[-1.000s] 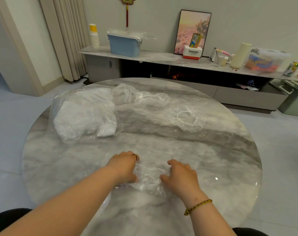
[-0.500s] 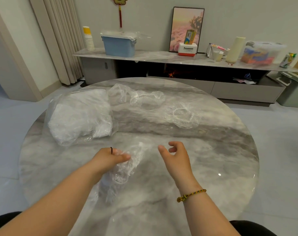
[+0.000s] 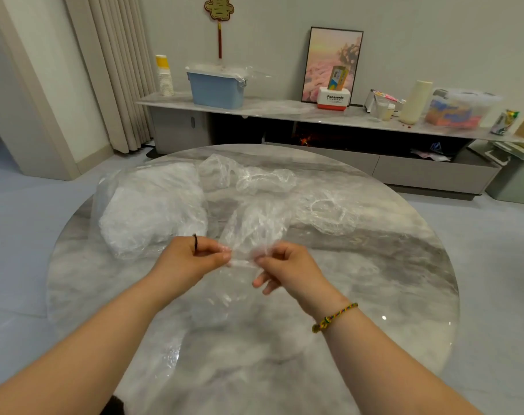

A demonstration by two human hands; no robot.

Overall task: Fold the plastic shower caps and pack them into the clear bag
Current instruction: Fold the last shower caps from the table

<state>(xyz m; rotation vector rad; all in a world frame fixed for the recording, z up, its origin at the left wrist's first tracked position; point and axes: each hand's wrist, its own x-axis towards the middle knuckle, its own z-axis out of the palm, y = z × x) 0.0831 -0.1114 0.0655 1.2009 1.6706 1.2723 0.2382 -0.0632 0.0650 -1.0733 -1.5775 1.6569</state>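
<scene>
Both left hand [image 3: 191,260] and right hand [image 3: 287,265] pinch the shower cap [image 3: 254,226], its length standing upward

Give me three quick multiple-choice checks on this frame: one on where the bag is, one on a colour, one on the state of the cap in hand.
1. Where on the table does the bag lie?
A) left side
B) right side
C) near edge, centre

2. What colour is the bin on the shelf?
A) red
B) blue
C) green

3. What is the state of the cap being worked?
A) lying flat, untouched
B) already in the bag
C) pinched by the left hand and right hand

Answers: 1 A, the bag sits beyond and left of the left hand. 2 B, its walls are pale blue. 3 C, thumb and fingers of each hand pinch its lower edge, holding it up.
</scene>
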